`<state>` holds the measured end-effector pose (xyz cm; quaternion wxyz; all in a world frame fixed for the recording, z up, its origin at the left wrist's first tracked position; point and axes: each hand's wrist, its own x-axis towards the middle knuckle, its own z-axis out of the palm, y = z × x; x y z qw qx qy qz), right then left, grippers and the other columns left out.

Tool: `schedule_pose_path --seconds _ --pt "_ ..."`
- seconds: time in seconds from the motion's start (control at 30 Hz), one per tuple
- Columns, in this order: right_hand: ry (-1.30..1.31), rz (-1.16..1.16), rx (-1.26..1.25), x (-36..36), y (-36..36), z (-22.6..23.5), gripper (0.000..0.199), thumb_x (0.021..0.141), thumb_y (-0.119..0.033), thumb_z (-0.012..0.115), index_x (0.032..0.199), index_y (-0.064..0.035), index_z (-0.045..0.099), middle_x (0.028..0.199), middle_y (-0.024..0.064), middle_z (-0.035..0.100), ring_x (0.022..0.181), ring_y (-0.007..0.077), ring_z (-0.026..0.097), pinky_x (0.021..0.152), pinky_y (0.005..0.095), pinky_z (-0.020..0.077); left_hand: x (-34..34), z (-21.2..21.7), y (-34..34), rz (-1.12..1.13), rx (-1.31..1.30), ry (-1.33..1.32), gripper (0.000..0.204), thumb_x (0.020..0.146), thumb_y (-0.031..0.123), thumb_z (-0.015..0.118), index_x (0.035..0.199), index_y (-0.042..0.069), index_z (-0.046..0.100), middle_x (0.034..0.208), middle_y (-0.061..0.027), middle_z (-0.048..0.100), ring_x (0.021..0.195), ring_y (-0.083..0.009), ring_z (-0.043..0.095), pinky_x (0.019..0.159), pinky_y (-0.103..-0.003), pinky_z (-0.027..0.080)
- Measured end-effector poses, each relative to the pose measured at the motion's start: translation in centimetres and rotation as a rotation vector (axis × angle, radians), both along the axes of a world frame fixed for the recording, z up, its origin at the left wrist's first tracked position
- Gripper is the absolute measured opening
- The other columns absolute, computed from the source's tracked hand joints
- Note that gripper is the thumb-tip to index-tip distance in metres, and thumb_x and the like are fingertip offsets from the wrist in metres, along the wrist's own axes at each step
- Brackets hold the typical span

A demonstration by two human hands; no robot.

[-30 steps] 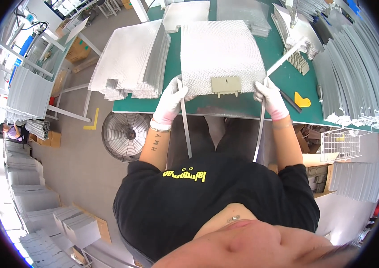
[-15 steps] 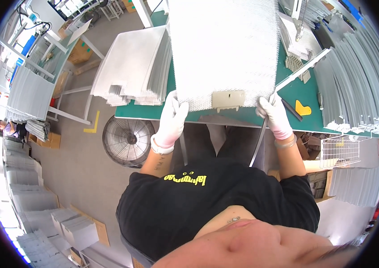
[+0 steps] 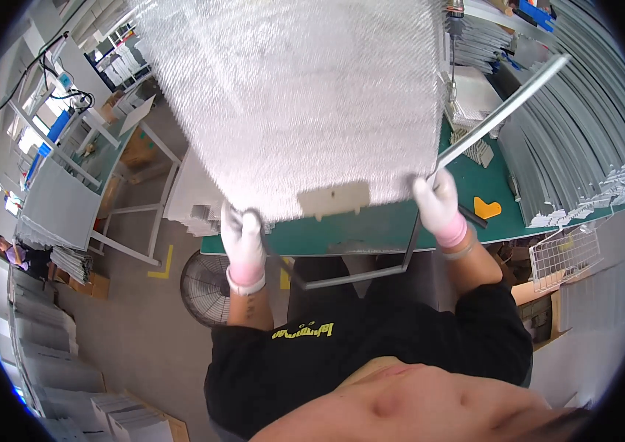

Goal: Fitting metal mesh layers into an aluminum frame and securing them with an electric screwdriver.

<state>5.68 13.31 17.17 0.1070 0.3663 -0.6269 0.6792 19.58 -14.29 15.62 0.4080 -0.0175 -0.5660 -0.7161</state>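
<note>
A large silvery mesh panel (image 3: 305, 110) spans the upper middle, tilted above the workbench. My gloved left hand (image 3: 244, 239) pinches its near left corner between thumb and fingers. At the near right corner, my gloved right hand (image 3: 438, 200) is closed on the panel and on a thin metal frame strip (image 3: 504, 110). The strip's long arm points to the far right. Its bent lower part hangs below the panel's near edge and reaches across to my left hand. A beige plate (image 3: 334, 197) with small tabs sits at the middle of the panel's near edge.
Under the panel lies a green-topped workbench (image 3: 371, 232) with a yellow heart-like piece (image 3: 487, 208) and a dark bar (image 3: 472, 215). Long strips (image 3: 585, 132) stack on the right, beside a wire basket (image 3: 564, 258). A floor fan (image 3: 205, 291) stands left; a person (image 3: 21, 254) is farther off.
Both hands have moved nearer to me, and the panel has lifted and swung so its near edge slants down to the left. The frame strip's bent lower part now shows below the panel.
</note>
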Motion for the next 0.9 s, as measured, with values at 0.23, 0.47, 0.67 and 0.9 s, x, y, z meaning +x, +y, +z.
schedule_pose_path --seconds 0.23,0.47,0.67,0.9 --pt "0.145 -0.34 -0.071 -4.8 0.6 1.8 0.017 0.092 -0.014 0.068 0.094 0.0015 0.061 0.06 -0.0086 0.043 0.055 0.0018 0.035 0.049 0.0212 0.0312 -7.5 3.8 1.1 -0.152 -0.127 0.132 0.027 0.096 0.002 0.053 0.122 -0.005 0.057 0.09 0.0031 0.059 0.069 -0.0009 0.043 0.062 -0.019 0.038" --pt "-0.078 -0.129 -0.266 -4.7 0.1 2.0 0.032 0.093 -0.006 0.064 0.122 0.0046 0.057 0.09 -0.004 0.063 0.07 0.0005 0.046 0.062 0.0168 0.0378 -11.0 2.7 1.6 0.038 -0.256 0.022 0.009 0.091 0.003 0.065 0.098 0.001 0.059 0.069 0.0082 0.039 0.061 -0.0011 0.035 0.053 -0.018 0.032" --pt "-0.072 -0.148 -0.223 -5.1 -0.2 -0.6 0.025 0.093 -0.008 0.063 0.115 0.0032 0.059 0.095 0.0 0.066 0.082 0.0042 0.055 0.075 0.021 0.0465 -11.0 -0.1 1.4 0.029 -0.25 -0.06 0.013 0.091 0.004 0.064 0.101 -0.002 0.059 0.074 0.0036 0.056 0.063 -0.0023 0.046 0.057 -0.02 0.04" --pt "-0.104 -0.243 0.191 -2.8 2.3 -10.6 0.027 0.087 -0.008 0.063 0.111 0.0045 0.061 0.089 0.0126 0.069 0.08 0.0173 0.066 0.076 0.0302 0.0521 -9.1 -10.2 1.4 -0.015 -0.345 -0.298 0.027 0.089 0.006 0.063 0.113 -0.005 0.059 0.09 -0.003 0.067 0.075 -0.006 0.058 0.067 -0.024 0.048"
